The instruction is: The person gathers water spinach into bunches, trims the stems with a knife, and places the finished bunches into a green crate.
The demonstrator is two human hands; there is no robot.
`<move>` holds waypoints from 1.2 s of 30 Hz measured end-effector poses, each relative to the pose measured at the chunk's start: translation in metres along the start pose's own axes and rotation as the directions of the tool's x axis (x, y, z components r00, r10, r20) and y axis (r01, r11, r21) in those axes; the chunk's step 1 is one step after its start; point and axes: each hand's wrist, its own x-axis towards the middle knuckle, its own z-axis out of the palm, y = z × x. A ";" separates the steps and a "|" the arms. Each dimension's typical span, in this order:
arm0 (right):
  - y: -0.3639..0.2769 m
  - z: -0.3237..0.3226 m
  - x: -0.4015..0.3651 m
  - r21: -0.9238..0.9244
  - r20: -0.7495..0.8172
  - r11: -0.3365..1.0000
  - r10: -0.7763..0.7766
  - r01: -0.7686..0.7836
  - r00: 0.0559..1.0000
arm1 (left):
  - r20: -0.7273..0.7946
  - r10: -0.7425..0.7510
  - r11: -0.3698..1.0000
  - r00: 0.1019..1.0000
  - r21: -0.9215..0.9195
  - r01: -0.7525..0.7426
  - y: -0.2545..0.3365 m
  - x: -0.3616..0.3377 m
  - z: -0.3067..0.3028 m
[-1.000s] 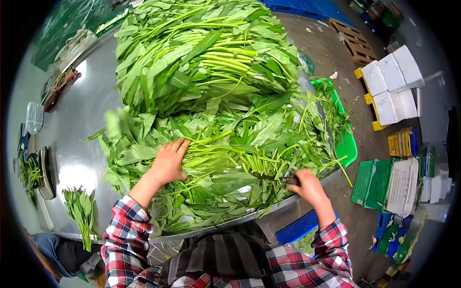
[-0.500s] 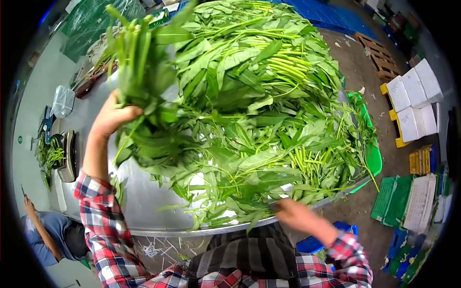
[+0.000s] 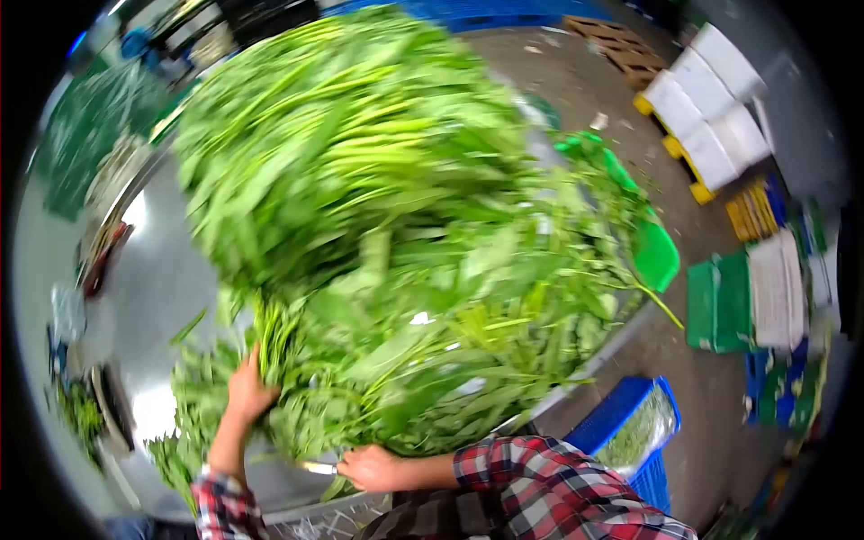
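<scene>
Left hand (image 3: 245,393) grip closed round bunch of long-stemmed green leafy vegetables (image 3: 274,337), low on near-left of round stainless-steel counter (image 3: 166,270). Long axis roughly upright in view, stems pointing away, leaves spilling toward person (blur softens detail). Right hand (image 3: 371,468) grip closed on short silver-bladed knife (image 3: 318,468), blade pointing left, just beside bunch. Big heap of same greens (image 3: 360,171) behind. White foam boxes (image 3: 697,108) on floor, marks unreadable.

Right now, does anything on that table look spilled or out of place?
Mostly the pile of greens: it overflows the steel table, with stems hanging past the right edge above a green crate. The left hand grips part of it; the right hand holds a knife. Blur hides finer detail.
</scene>
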 end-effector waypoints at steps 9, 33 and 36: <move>0.119 -0.088 -0.125 0.337 0.046 0.924 0.177 -0.182 0.983 | 0.127 0.497 0.824 0.858 -0.378 -0.422 0.284 0.034 0.023; 0.228 -0.292 -0.321 0.667 -0.480 0.662 0.733 -0.342 0.482 | -0.082 0.083 0.993 0.993 0.085 -0.076 0.316 0.000 -0.014; 0.181 -0.287 -0.292 0.803 -0.436 0.580 0.728 -0.137 0.529 | -0.278 0.244 0.970 0.929 0.054 -0.239 0.266 0.003 0.052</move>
